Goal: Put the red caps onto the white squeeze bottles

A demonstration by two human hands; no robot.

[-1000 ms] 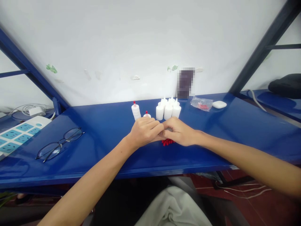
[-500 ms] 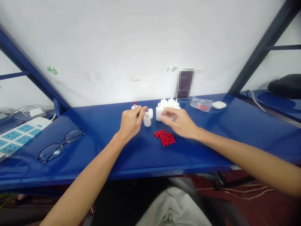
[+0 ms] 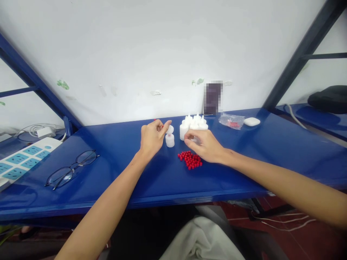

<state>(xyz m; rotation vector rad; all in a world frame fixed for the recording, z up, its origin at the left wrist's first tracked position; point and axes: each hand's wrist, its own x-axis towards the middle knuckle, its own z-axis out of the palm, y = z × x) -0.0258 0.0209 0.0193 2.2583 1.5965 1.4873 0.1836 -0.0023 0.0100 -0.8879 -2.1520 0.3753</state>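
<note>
Working at a blue table (image 3: 108,155), with the right hand (image 3: 208,144) curled just in front of the grouped bottles (image 3: 183,132); cannot tell whether gripping anything. Left of the grouped bottles, pinching a tilted white bottle (image 3: 170,129) in the left hand (image 3: 151,138), near an upright bottle (image 3: 170,141). Having, in front of the grouped bottles, a loose patch of red caps (image 3: 191,161)

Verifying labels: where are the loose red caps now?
Head view, a little right of centre: the red caps lie on the blue table, in front of the grouped white bottles, by the right hand.
</note>
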